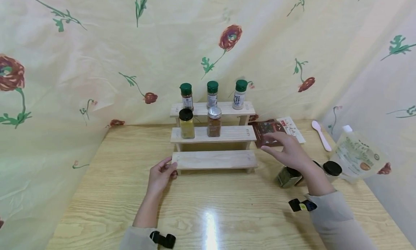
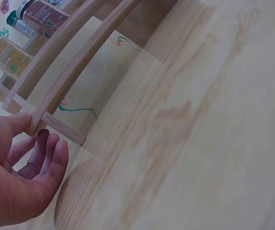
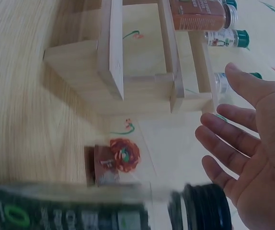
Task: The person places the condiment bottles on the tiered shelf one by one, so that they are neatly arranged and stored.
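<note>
A three-step wooden rack (image 1: 214, 159) stands on the table, with three green-capped bottles (image 1: 212, 94) on its top step. The middle step carries a yellow spice jar (image 1: 186, 123) and a brown spice jar (image 1: 214, 121). My left hand (image 1: 161, 175) touches the left end of the lowest step (image 2: 56, 125), thumb against the wood. My right hand (image 1: 287, 150) hovers open to the right of the rack, fingers spread and holding nothing (image 3: 252, 143). Just below it stands a jar of green herbs (image 1: 287, 176) with a black lid (image 3: 202, 208).
A second black-lidded jar (image 1: 332, 170), a clear pouch (image 1: 357, 156), a pink spoon (image 1: 321, 135) and dark sachets (image 1: 268, 131) lie on the right of the wooden table (image 1: 208, 210). Flowered cloth (image 1: 97, 62) walls in the back and sides.
</note>
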Motion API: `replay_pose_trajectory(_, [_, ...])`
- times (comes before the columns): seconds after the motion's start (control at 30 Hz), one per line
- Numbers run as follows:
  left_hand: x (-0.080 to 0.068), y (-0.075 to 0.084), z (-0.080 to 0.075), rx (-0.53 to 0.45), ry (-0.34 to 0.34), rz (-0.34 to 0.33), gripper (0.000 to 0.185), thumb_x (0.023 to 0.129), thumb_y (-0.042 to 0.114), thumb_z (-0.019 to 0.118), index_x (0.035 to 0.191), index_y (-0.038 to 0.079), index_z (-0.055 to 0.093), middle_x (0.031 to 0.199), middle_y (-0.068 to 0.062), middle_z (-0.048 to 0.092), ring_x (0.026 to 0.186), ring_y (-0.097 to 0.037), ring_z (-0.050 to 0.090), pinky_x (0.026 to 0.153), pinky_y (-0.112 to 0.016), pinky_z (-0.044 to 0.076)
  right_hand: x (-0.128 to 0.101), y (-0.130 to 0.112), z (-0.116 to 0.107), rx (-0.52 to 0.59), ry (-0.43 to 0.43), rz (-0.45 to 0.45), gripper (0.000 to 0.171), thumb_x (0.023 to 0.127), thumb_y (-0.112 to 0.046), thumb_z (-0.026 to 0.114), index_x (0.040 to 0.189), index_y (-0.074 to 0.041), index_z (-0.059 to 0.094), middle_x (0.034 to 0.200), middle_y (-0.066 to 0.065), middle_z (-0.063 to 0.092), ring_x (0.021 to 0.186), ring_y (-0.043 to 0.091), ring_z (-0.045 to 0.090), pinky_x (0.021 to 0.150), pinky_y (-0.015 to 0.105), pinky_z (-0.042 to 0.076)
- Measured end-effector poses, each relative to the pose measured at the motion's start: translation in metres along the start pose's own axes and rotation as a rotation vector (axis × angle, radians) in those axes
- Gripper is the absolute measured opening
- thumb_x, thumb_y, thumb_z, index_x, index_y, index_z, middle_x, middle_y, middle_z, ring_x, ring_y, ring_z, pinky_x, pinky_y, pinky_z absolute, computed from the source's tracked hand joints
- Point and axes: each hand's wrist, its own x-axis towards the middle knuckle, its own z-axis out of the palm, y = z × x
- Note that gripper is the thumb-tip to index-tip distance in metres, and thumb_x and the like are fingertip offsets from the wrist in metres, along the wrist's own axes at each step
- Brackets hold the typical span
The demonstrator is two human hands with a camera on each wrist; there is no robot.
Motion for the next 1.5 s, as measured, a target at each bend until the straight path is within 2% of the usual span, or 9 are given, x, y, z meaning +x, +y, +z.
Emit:
replay_pose_trajectory(0.23, [0.0, 0.0, 0.0, -0.006, -0.006, 0.004, 0.043, 0.096, 0.007, 0.072, 0.136, -0.001, 0.061, 0.091, -0.005, 0.063, 0.073, -0.013, 0.066, 0.07, -0.024, 0.063, -0.017, 0.003, -0.01, -0.051, -0.015, 0.031, 0.04, 0.092, -0.015, 0.077, 0.126, 0.001, 0.066, 0.12, 0.019, 0.068, 0.108, 0.039, 0.065, 0.088, 0.059, 0.054])
replay_pose_trajectory(0.43, [0.0, 0.0, -0.001, 0.004, -0.01, -0.008, 0.043, 0.096, 0.008, 0.071, 0.137, 0.001, 0.061, 0.093, -0.006, 0.063, 0.074, -0.014, 0.066, 0.071, -0.025, 0.064, -0.037, 0.006, -0.019, -0.107, 0.001, 0.008, 0.037, 0.089, -0.014, 0.08, 0.122, -0.003, 0.069, 0.113, 0.01, 0.071, 0.099, 0.028, 0.067, 0.078, 0.04, 0.056])
replay_pose_trajectory(0.57, [0.0, 0.0, -0.001, 0.004, -0.012, -0.009, 0.042, 0.096, 0.008, 0.071, 0.137, 0.002, 0.061, 0.093, -0.006, 0.063, 0.074, -0.014, 0.066, 0.071, -0.025, 0.064, -0.049, 0.009, -0.025, -0.136, 0.015, 0.007, 0.038, 0.086, -0.014, 0.082, 0.121, -0.004, 0.07, 0.11, 0.009, 0.072, 0.097, 0.027, 0.067, 0.075, 0.032, 0.056])
replay_pose_trajectory(0.77, [0.0, 0.001, 0.0, 0.002, -0.004, -0.008, 0.043, 0.095, 0.009, 0.072, 0.136, 0.0, 0.061, 0.092, -0.005, 0.063, 0.072, -0.012, 0.066, 0.07, -0.024, 0.063, -0.064, 0.013, -0.032, -0.156, 0.012, 0.011, 0.043, 0.082, -0.015, 0.086, 0.122, -0.006, 0.07, 0.108, 0.006, 0.072, 0.096, 0.025, 0.067, 0.079, 0.015, 0.05])
replay_pose_trajectory(0.93, [-0.001, 0.002, 0.0, 0.001, 0.002, -0.014, 0.043, 0.095, 0.009, 0.073, 0.136, 0.001, 0.062, 0.092, -0.005, 0.063, 0.072, -0.011, 0.066, 0.07, -0.023, 0.063, -0.072, 0.016, -0.033, -0.154, 0.009, 0.0, 0.048, 0.076, -0.016, 0.09, 0.119, -0.007, 0.071, 0.106, 0.004, 0.073, 0.095, 0.023, 0.067, 0.083, 0.007, 0.045])
replay_pose_trajectory(1.03, [-0.002, 0.002, 0.001, 0.0, 0.001, -0.016, 0.044, 0.095, 0.009, 0.073, 0.136, 0.001, 0.061, 0.092, -0.004, 0.063, 0.072, -0.011, 0.066, 0.07, -0.023, 0.063, -0.076, 0.017, -0.033, -0.152, -0.016, 0.016, 0.051, 0.074, -0.02, 0.092, 0.119, -0.008, 0.071, 0.107, 0.003, 0.072, 0.097, 0.024, 0.067, 0.083, 0.012, 0.049])
replay_pose_trajectory(1.27, [-0.002, 0.002, 0.001, 0.0, -0.002, -0.008, 0.044, 0.095, 0.01, 0.073, 0.137, 0.0, 0.061, 0.09, -0.003, 0.063, 0.071, -0.011, 0.066, 0.069, -0.024, 0.063, -0.082, 0.018, -0.033, -0.178, -0.089, 0.04, 0.053, 0.073, -0.028, 0.093, 0.119, -0.01, 0.072, 0.114, 0.007, 0.072, 0.102, 0.032, 0.068, 0.08, 0.044, 0.059])
replay_pose_trajectory(1.43, [-0.002, 0.002, 0.001, -0.002, -0.002, -0.004, 0.045, 0.095, 0.009, 0.073, 0.137, -0.001, 0.061, 0.09, -0.003, 0.063, 0.071, -0.011, 0.066, 0.069, -0.024, 0.063, -0.084, 0.021, -0.034, -0.195, -0.084, 0.009, 0.055, 0.072, -0.023, 0.093, 0.12, -0.007, 0.072, 0.112, 0.008, 0.074, 0.101, 0.031, 0.069, 0.078, 0.037, 0.061])
replay_pose_trajectory(1.5, [-0.002, 0.002, 0.0, -0.001, -0.003, -0.003, 0.045, 0.095, 0.009, 0.073, 0.137, -0.001, 0.06, 0.09, -0.004, 0.063, 0.072, -0.012, 0.066, 0.069, -0.023, 0.063, -0.084, 0.023, -0.034, -0.188, -0.078, -0.006, 0.054, 0.072, -0.021, 0.093, 0.12, -0.006, 0.072, 0.112, 0.009, 0.074, 0.1, 0.031, 0.069, 0.08, 0.026, 0.06])
